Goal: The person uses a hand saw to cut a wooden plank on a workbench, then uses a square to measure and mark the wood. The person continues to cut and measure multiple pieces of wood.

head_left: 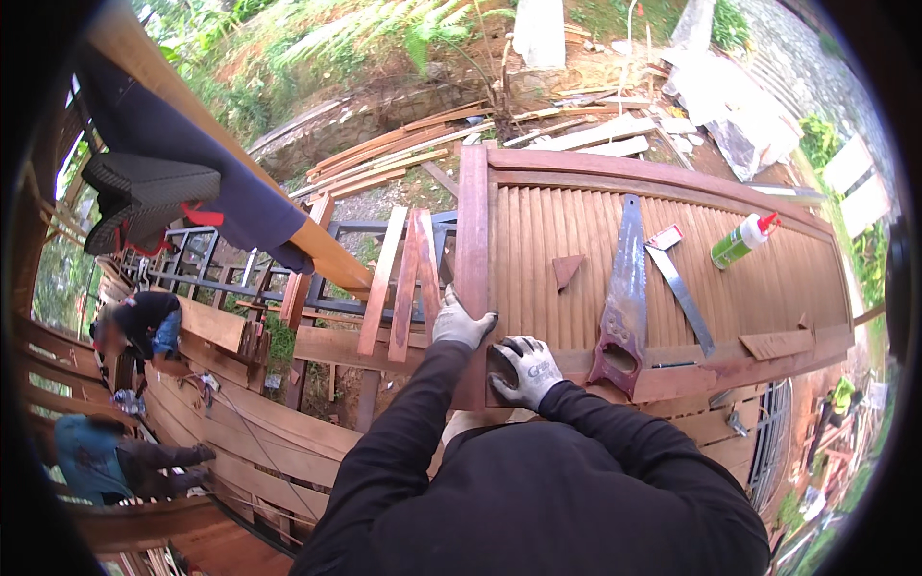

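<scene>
A brown wooden louvred panel (538, 240) lies flat in front of me, with a thick end rail (472, 221) along its left side. My left hand (463, 321), in a pale work glove, grips this rail near its near end, thumb on the right and fingers toward the left edge. My gloved right hand (528, 372) is closed against the rail's near corner, its fingers curled; their tips are partly hidden. On the panel, to the right, lie a handsaw (626, 278), a try square (682, 302), a triangular wood offcut (568, 270) and an upright green-and-white glue bottle (741, 242) with a red cap.
Narrow wood strips (384, 278) lean left of the panel beside a dark metal frame (357, 228). A wooden post (331, 254) slants at upper left. Two people (144, 326) work among planks at far left. Stacked timber (403, 139) lies beyond. A small board (776, 344) rests near the panel's right end.
</scene>
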Available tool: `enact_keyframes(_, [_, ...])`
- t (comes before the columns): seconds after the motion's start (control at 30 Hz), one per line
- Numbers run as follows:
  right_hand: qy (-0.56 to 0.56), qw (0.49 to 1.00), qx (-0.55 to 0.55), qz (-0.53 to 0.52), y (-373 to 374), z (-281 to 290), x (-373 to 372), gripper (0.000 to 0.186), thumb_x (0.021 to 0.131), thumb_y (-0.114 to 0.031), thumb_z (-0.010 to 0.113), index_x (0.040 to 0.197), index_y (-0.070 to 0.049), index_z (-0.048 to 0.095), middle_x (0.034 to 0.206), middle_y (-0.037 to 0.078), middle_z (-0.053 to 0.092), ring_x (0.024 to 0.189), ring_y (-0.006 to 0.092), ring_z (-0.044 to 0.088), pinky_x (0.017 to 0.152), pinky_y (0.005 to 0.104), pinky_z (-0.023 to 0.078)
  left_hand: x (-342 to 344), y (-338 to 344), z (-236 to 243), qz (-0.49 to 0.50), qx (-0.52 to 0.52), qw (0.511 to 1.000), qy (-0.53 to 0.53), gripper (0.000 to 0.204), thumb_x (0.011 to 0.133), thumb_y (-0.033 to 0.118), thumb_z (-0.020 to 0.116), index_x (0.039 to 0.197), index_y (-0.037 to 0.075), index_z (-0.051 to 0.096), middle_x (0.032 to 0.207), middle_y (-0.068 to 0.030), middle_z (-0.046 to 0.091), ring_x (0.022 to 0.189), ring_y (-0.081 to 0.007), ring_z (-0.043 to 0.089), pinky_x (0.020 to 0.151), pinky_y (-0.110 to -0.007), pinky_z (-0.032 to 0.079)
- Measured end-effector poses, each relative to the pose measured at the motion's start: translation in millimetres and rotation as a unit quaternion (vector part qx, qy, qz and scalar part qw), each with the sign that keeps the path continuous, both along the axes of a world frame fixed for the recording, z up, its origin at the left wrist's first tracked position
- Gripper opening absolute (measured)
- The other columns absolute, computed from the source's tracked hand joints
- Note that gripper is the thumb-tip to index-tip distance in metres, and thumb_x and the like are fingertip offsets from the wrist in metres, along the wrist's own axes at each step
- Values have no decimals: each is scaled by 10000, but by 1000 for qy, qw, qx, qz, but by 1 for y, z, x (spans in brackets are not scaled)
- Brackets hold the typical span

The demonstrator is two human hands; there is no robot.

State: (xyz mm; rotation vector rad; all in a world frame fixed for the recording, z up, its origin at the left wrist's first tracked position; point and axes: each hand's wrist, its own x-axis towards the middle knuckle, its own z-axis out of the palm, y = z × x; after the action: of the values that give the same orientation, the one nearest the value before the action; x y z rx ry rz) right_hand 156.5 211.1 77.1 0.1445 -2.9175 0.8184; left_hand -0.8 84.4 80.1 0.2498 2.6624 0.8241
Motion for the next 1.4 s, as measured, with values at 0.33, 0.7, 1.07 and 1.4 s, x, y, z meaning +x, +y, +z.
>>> enact_keyframes(0.33, [7, 993, -110, -50, 10, -8, -1, 524, 843, -341, 701, 1283, -82, 586, 1270, 183, 585, 1214, 376, 525, 1059, 487, 401, 18, -11, 49, -78, -86, 993, -15, 1098, 716, 474, 803, 1525, -35, 263, 1430, -264, 501, 1270, -348, 563, 1059, -401, 458])
enact_keyframes(0.7, [53, 989, -139, -13, 7, -9, -1, 418, 821, -186, 720, 1214, -73, 632, 1192, 170, 629, 1154, 366, 566, 996, 468, 467, -7, -51, 20, 105, 18, 994, 5, 1040, 721, 513, 786, 1463, -83, 367, 1383, -306, 525, 1279, -393, 539, 1078, -414, 429])
enact_keyframes(1.07, [92, 995, -41, -2, 11, -32, -2, 466, 822, -251, 723, 1232, -65, 604, 1168, 185, 624, 1141, 382, 562, 995, 496, 440, 13, -20, 6, 94, 11, 995, 34, 1089, 730, 504, 788, 1497, -72, 272, 1329, -304, 565, 1224, -364, 596, 1035, -414, 473])
enact_keyframes(1.4, [80, 993, -86, -10, 11, -19, 0, 505, 805, -267, 744, 1245, -69, 595, 1183, 184, 613, 1122, 384, 570, 992, 490, 450, 19, -4, 4, 61, -14, 998, 27, 1062, 723, 428, 841, 1492, -56, 292, 1404, -262, 525, 1256, -348, 572, 1052, -390, 464])
